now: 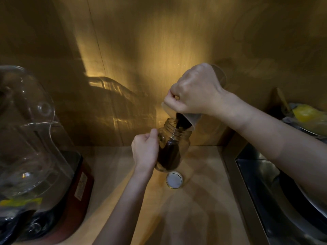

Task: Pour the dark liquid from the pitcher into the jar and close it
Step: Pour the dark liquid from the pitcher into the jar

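Note:
A clear glass jar (178, 138) stands on the wooden counter (194, 209), its lower half dark with liquid. My left hand (145, 149) grips its left side. My right hand (194, 91) holds a translucent pitcher (190, 119) tipped steeply over the jar's mouth, and dark liquid runs from its rim into the jar. The jar's lid (174, 179) lies upside down on the counter just in front of the jar, white inside with a gold rim.
A blender with a clear cover and red base (44, 156) fills the left side. A steel sink (276, 191) lies to the right, with a bowl holding something yellow (306, 115) behind it. A wooden wall (141, 50) rises close behind the jar.

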Available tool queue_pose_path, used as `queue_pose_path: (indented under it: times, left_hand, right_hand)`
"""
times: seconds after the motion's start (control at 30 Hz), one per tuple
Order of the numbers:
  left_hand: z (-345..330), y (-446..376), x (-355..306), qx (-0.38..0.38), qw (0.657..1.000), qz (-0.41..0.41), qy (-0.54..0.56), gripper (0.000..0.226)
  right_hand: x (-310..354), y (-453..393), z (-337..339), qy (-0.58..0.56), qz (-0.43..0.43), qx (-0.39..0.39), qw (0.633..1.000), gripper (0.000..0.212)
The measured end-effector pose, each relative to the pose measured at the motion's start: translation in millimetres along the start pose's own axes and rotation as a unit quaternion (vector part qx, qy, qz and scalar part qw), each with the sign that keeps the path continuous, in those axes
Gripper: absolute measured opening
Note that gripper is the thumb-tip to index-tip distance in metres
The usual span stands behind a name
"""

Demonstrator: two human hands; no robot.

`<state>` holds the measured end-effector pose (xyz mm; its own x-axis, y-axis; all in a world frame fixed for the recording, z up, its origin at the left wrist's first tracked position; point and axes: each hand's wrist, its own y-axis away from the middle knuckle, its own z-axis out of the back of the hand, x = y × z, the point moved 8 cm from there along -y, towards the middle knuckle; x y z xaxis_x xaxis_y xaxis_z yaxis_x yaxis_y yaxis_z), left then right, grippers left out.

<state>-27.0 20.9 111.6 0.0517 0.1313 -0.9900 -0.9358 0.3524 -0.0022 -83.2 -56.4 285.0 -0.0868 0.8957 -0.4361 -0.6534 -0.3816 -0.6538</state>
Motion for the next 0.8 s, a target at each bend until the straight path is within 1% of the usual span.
queue_pose_path:
  times: [0.17, 0.27, 0.57, 0.8]
  left_hand:
    - [-1.9, 0.4, 1.0, 0.010, 1.000, 0.002, 0.008, 0.041]
    - [-2.1, 0.5, 1.1, 0.010, 1.000, 0.004, 0.005, 0.042]
    - [-3.2, 0.5, -0.3, 0.007, 1.000, 0.012, 0.021, 0.041]
    - [-1.3, -0.8, 3.0, 0.000, 1.000, 0.017, 0.019, 0.041]
  right_hand:
    - [-1.4, 2.7, -2.3, 0.004, 0.007, 0.010, 1.000, 0.040]
    - [1.8, 3.0, -3.0, -0.007, 0.025, 0.014, 1.000, 0.040]
    - [3.8, -0.4, 0.0, 0.005, 0.030, -0.006, 1.000, 0.038]
    - [6.0, -1.6, 1.5, 0.001, 0.030, -0.007, 1.000, 0.036]
